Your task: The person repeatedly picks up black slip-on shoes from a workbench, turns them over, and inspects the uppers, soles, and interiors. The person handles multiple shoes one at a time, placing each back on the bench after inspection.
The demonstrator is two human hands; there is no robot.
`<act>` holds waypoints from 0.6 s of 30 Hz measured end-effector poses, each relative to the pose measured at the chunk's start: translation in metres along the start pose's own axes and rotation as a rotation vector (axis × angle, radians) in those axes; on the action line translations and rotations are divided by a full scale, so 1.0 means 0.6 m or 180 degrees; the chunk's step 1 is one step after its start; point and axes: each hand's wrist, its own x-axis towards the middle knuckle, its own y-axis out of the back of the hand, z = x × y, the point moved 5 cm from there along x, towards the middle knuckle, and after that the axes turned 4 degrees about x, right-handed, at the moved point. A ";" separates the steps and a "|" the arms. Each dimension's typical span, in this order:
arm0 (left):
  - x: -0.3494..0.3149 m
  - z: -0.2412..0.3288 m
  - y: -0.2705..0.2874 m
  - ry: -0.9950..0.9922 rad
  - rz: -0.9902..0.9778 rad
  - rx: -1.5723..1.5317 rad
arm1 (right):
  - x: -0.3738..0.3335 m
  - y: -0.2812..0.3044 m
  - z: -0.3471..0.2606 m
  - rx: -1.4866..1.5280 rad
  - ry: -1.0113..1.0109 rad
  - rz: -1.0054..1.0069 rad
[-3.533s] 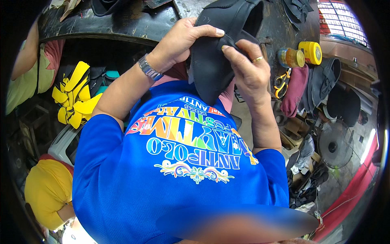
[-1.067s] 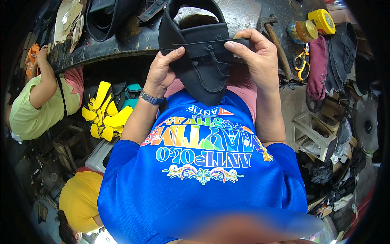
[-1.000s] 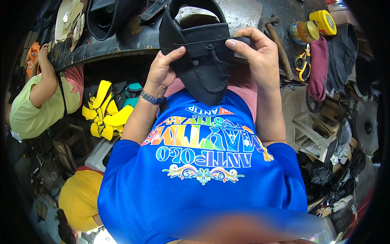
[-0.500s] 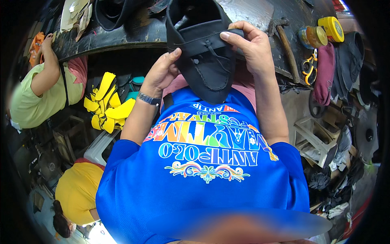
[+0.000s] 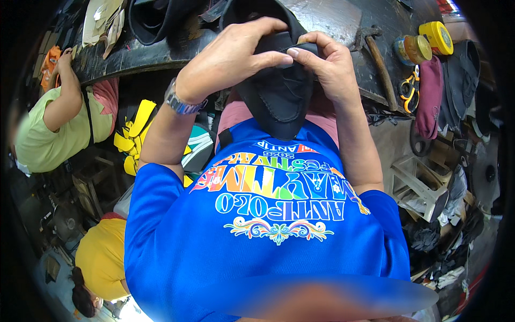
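Observation:
A black shoe upper (image 5: 281, 99) rests across the near table edge, its rounded, stitched toe pointing toward me and its opening facing away. My left hand (image 5: 228, 59) reaches over its left side, with thumb and fingers closed on the black strap (image 5: 280, 47) across the vamp. From the right, my right hand (image 5: 333, 67) pinches the same band at its right end. Both thumb tips nearly meet near the middle of the upper. Part of the strap is hidden by my fingers.
A hammer (image 5: 380, 70), orange-handled scissors (image 5: 409, 91), jars (image 5: 412, 50) and a maroon pouch (image 5: 429, 96) lie right. Another black upper (image 5: 153, 21) sits far left. Yellow cut pieces (image 5: 137, 131) lie left below table level. Two people, in light green (image 5: 59, 129) and yellow (image 5: 99, 260), are at left.
My left hand has moved from the upper's left side up and right over it, onto the strap beside my right thumb. My right hand keeps its pinch and has shifted slightly.

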 end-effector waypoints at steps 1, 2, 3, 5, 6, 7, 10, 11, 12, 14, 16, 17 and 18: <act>0.006 0.003 -0.005 -0.0157 0.0008 0.0346 | -0.002 0.000 0.000 0.0005 0.0023 -0.0007; 0.011 0.002 -0.006 -0.0177 -0.0033 0.0282 | -0.004 0.002 0.002 -0.0008 0.0015 0.0035; 0.014 -0.001 -0.006 -0.0115 -0.0147 0.0248 | -0.007 0.002 0.002 0.0064 0.0048 0.0009; 0.019 -0.004 -0.002 -0.0061 -0.0313 0.0276 | -0.010 0.001 0.004 0.0106 0.0117 0.0036; 0.021 -0.004 -0.003 -0.0043 -0.0413 0.0288 | -0.010 0.000 0.007 0.0139 0.0094 0.0011; 0.022 -0.006 -0.004 0.0030 -0.0519 0.0323 | -0.011 0.000 0.010 0.0124 0.0072 0.0034; 0.023 -0.008 -0.008 0.0153 -0.0670 0.0426 | -0.009 0.000 0.016 0.0178 0.0007 0.0006; 0.023 -0.007 -0.008 0.0111 -0.0636 0.0421 | -0.008 0.001 0.016 0.0248 0.0090 -0.0009; 0.021 -0.008 -0.010 0.0142 -0.0624 0.0393 | -0.006 0.001 0.015 0.0346 0.0169 -0.0070; 0.015 -0.009 -0.012 0.0132 -0.0506 0.0277 | -0.006 0.012 0.016 0.0456 0.0272 0.0088; 0.007 -0.014 -0.009 0.0221 -0.0439 0.0139 | -0.007 0.023 0.020 0.0579 0.0272 0.0198; 0.002 -0.016 -0.006 0.0241 -0.0374 -0.0043 | -0.009 0.028 0.023 0.0635 0.0219 0.0262; -0.004 -0.019 -0.003 0.0265 -0.0311 -0.0224 | -0.010 0.030 0.025 0.0707 0.0234 0.0293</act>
